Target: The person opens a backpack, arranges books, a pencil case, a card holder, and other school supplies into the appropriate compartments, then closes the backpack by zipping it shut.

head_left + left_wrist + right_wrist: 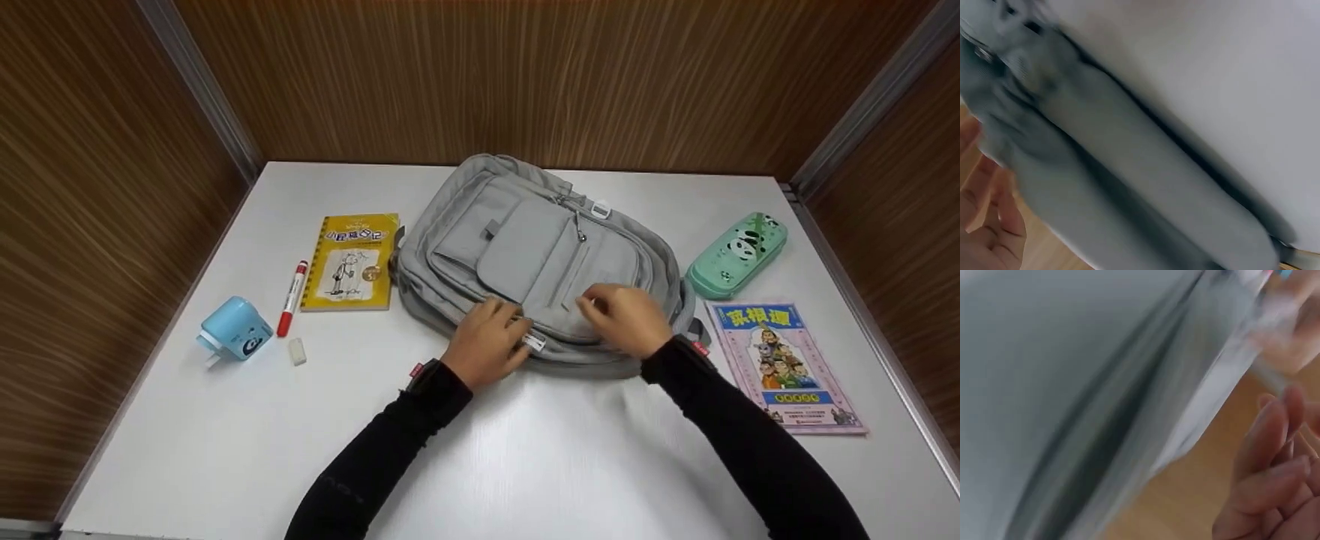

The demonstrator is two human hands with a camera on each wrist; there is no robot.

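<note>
A grey backpack (540, 255) lies flat, its zipped front pockets facing up. My left hand (491, 345) is at its near edge, fingers bent over the fabric beside a white zipper tab (534, 342). In the left wrist view, the fingertips of that hand (994, 219) are right at the edge of the grey cloth. My right hand (626, 321) is over the lower right of the front pocket. In the right wrist view its fingers (1258, 439) are curled towards the thumb, apart from the blurred bag, and nothing shows between them.
On the white table (360, 457), left of the backpack, lie a yellow book (352, 262), a red-capped marker (292, 298), an eraser (297, 351) and a blue panda-printed container (237, 328). A green panda pencil case (739, 255) and a pink-and-blue book (784, 367) are right. Wood-patterned panels (480, 82) surround it.
</note>
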